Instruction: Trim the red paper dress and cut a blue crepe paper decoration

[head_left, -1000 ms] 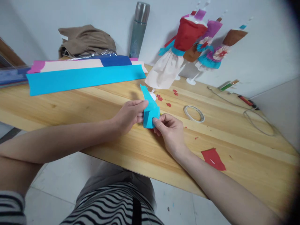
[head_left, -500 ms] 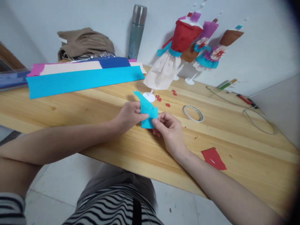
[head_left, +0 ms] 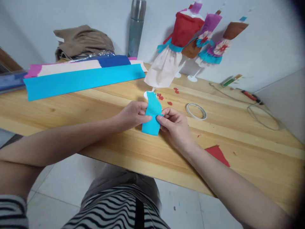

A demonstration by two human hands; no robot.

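Observation:
Between my two hands, just above the wooden table, is a blue strip of crepe paper (head_left: 152, 109) with a ragged upper end. My left hand (head_left: 134, 116) pinches its left edge, thumb on the front. At the right edge, my right hand (head_left: 175, 125) grips it between thumb and fingers, where a small bit of the paper sticks out. Behind the strip stands a small dress form (head_left: 164, 65) with a red top, blue sash and pale skirt; the strip partly covers its white base. Red paper scraps (head_left: 169, 103) lie close by.
Long folded crepe paper (head_left: 83, 82) lies at the left, with brown cloth (head_left: 83, 41) and a flask (head_left: 136, 30) behind. Further dress forms (head_left: 215, 52) stand at the back. A tape roll (head_left: 196, 111), a cable (head_left: 257, 117) and red paper (head_left: 218, 155) are on the right.
The blue strip, bent over at its right side before, now lies flatter and more upright between my hands. My right hand has shifted slightly up and right. The view has tilted a little.

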